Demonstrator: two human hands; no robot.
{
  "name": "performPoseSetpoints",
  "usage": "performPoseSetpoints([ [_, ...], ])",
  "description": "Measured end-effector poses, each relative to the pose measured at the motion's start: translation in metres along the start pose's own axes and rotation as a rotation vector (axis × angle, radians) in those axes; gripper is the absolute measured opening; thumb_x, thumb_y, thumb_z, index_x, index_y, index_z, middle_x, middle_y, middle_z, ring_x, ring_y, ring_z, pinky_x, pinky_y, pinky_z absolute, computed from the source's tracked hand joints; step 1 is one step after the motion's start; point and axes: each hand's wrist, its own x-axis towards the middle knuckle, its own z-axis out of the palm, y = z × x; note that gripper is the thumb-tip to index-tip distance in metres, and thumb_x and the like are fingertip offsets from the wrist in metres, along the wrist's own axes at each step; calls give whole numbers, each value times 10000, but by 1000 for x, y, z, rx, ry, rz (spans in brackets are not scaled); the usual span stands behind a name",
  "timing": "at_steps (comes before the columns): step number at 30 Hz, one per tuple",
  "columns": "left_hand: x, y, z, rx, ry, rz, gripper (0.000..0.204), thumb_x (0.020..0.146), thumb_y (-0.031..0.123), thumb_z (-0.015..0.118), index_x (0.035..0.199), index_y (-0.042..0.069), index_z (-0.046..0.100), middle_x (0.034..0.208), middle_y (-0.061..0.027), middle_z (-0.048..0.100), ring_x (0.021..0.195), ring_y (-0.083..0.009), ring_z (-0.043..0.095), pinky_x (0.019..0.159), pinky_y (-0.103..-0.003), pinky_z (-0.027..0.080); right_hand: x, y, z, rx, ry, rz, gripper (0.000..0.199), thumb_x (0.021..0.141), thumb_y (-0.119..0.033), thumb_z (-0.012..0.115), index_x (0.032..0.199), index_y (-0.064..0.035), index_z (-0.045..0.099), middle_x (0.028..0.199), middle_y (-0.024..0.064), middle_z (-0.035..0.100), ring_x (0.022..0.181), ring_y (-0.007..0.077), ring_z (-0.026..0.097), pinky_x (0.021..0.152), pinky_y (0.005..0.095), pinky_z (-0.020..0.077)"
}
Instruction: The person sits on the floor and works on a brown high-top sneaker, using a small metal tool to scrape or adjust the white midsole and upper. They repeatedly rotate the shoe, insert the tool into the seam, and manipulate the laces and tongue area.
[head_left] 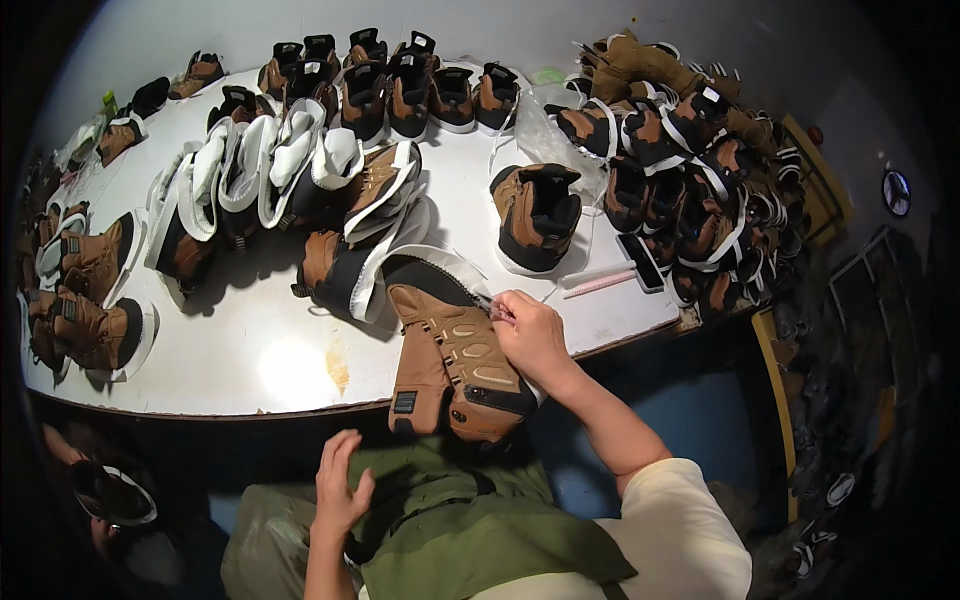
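Observation:
A brown and black boot lies at the table's front edge just above my lap, its black toe pointing away and a white rim along its edge. My right hand is closed at the boot's right side, by the white rim near the toe. A small slender thing shows at its fingertips, too small to name. Over the green apron on my lap, my left hand is empty, its fingers apart and curved, a little away from the boot's heel. Left of the boot's toe, another brown and black boot rests on its side.
White-topped table curves around me. Boots with white soles lean in a row; finished-looking boots stand behind. One upright boot stands right of centre, near a phone and piled boots. Another person's hand shows lower left.

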Motion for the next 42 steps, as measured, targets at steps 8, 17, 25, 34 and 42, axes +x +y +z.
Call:
performPoseSetpoints([
  [8, 90, 32, 52, -97, 83, 205, 621, 644, -39, 678, 1243, 45, 538, 1291, -207, 493, 1076, -373, 568, 876, -393, 504, 2, 22, -1, 107, 11, 219, 142, 932, -159, 534, 929, -17, 538, 786, 207, 612, 763, 443, 581, 639, 435, 460],
  [17, 91, 73, 72, 46, 179, 559, 500, 603, -23, 626, 1095, 60, 661, 1174, -158, 584, 942, -336, 576, 772, -385, 523, -27, 80, -10, 870, 42, 492, 78, 969, -108, 527, 955, -35, 552, 876, -50, 516, 810, 36, 444, 750, 205, 387],
  [25, 92, 75, 69, 42, 135, 577, 452, 638, -15, 619, 1081, 65, 668, 1173, -144, 592, 934, -325, 566, 748, -373, 523, -35, 74, -10, 999, 56, 543, 112, 975, -137, 543, 985, -25, 556, 903, -46, 523, 838, 38, 461, 798, 203, 393],
  [34, 91, 77, 68, 88, 134, 531, 502, 562, -16, 623, 1059, 38, 661, 1172, -149, 590, 930, -335, 568, 756, -393, 516, -27, 53, -16, 857, 36, 497, 226, 946, -199, 610, 1022, 13, 604, 909, -20, 591, 789, 29, 496, 713, 213, 422],
  [42, 100, 70, 64, 130, 175, 391, 573, 524, -31, 628, 1096, -6, 598, 1168, -185, 573, 956, -377, 579, 812, -433, 492, -42, 43, -30, 51, 224, 235, 213, 776, -103, 737, 942, -11, 641, 828, 6, 568, 627, 54, 412, 575, 199, 371],
])
